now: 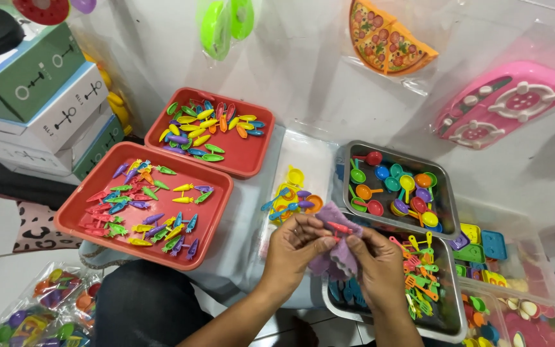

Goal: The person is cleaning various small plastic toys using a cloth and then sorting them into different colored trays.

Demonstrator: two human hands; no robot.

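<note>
Both hands meet over the near metal tray (448,331). The left hand (293,247) and right hand (380,260) pinch a purple toy piece (336,250) between fingertips, with a small red piece (340,227) on top. Two red trays (72,218) of small coloured toys lie to the left.

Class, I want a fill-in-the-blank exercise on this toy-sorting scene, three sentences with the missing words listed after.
1. Both hands hold a small ___ toy piece.
2. The two trays at left are ___ in colour.
3. The toy ladles lie in a ___ tray.
Missing words: purple; red; metal
</note>
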